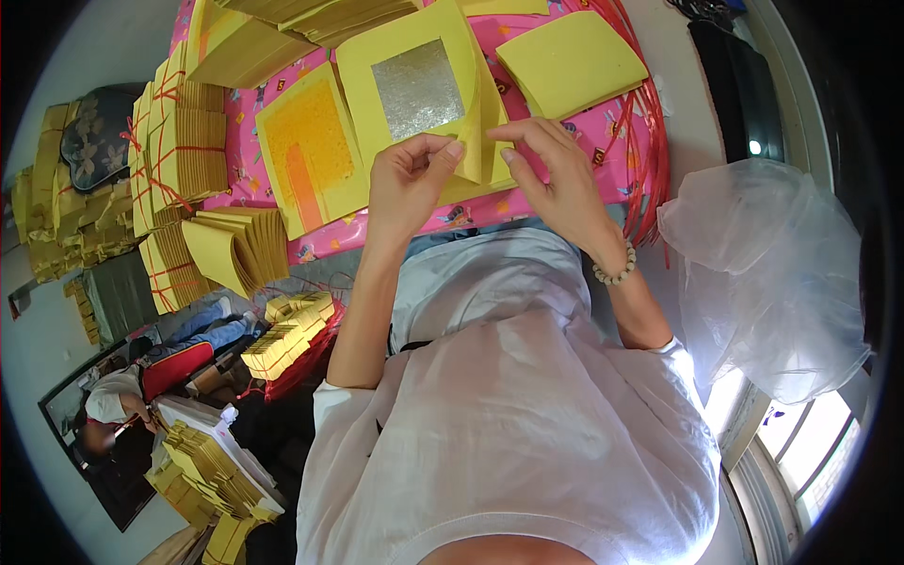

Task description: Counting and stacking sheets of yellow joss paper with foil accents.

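Observation:
A yellow paper sheet with a silver foil square [419,89] lies on a stack of yellow paper in front of me, its lower right part lifted and curled. My left hand [407,184] is closed in a pinch, thumb against fingers, at the sheet's near edge. Just right of the curled edge, my right hand [556,179] holds nothing, thumb and fingers apart; a beaded bracelet circles that wrist. To the left lies another yellow sheet with an orange, gold-speckled square [311,155]. A folded yellow paper stack [572,64] rests at the far right.
The table has a pink patterned cover [325,240]. Red-tied bundles of yellow paper [184,141] are piled along its left side. Red string [645,160] hangs over the right edge, near a clear plastic bag [767,273]. Another person [113,405] sits at the lower left.

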Demonstrator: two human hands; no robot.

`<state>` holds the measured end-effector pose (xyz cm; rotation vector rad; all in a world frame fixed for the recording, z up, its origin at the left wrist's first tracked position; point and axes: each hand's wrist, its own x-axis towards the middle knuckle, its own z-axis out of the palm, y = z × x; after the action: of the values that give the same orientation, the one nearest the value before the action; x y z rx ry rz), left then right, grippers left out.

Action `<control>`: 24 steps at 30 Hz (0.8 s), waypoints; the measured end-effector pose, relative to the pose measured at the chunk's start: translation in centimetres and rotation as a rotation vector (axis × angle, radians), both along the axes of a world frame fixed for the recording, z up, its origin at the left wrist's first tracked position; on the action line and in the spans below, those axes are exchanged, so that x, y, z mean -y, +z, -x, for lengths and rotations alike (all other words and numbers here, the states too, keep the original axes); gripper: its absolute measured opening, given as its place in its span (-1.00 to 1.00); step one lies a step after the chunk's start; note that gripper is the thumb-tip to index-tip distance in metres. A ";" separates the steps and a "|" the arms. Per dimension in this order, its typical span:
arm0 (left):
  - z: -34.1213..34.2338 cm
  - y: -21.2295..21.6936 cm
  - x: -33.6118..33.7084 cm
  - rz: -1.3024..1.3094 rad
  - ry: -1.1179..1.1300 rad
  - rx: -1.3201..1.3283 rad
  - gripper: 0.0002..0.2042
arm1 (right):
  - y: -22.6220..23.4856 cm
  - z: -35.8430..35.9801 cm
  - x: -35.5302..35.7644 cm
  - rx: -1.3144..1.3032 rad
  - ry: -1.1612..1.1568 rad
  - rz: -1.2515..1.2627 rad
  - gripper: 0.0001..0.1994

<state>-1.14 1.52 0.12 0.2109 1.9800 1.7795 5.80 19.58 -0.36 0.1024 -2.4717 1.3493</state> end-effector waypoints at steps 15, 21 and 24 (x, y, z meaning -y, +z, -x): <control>-0.1 -0.1 0.0 -0.003 0.004 -0.003 -0.84 | 0.3 -0.4 0.3 0.022 0.021 -0.073 -0.50; -0.2 0.0 0.0 -0.016 -0.015 -0.010 -0.84 | -0.1 -0.7 0.5 0.054 0.012 -0.057 -0.53; -0.4 0.1 -0.3 -0.024 0.006 0.010 -0.84 | -0.1 -0.9 0.7 0.100 0.010 -0.012 -0.54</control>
<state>-0.76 1.80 0.21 0.2045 1.9552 1.8054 6.73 18.88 -0.49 0.0517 -2.5648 1.3754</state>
